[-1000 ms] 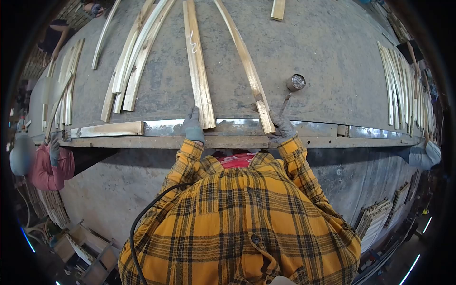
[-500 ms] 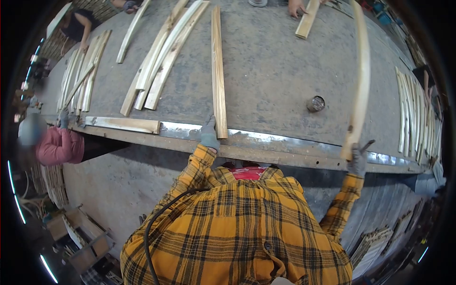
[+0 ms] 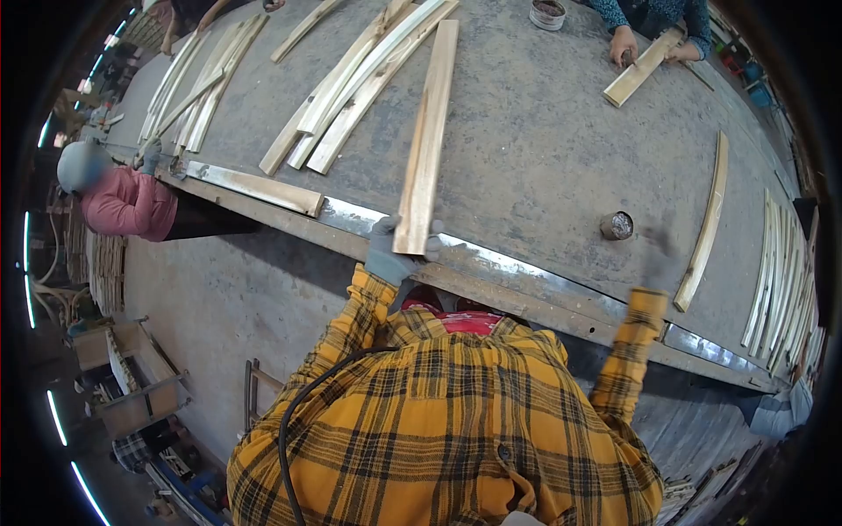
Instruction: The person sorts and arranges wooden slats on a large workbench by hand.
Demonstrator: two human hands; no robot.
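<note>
My gloved left hand (image 3: pixel 393 256) grips the near end of a long wooden slat (image 3: pixel 427 140), its fingers wrapped around the edges. The slat points away from me over the table, its near end at the metal strip (image 3: pixel 504 265). My right hand (image 3: pixel 660 259) is smeared by motion above the table's near edge; its fingers cannot be made out. A dark blur just beyond it is too smeared to name. Beside that hand, a curved wooden slat (image 3: pixel 704 223) lies on the table, apart from it. A small tin (image 3: pixel 617 226) stands to its left.
Several slats (image 3: pixel 351 96) lie fanned at the back left, with more at the far left (image 3: pixel 210 96) and right (image 3: pixel 776 272). One slat (image 3: pixel 254 190) lies along the front edge. A co-worker's hands (image 3: pixel 624 46) hold a board across the table. Another person (image 3: pixel 132 202) stands left.
The curved slat at my right hand is now let go and lies on the table. My left hand has raised the near end of its slat. The view has turned.
</note>
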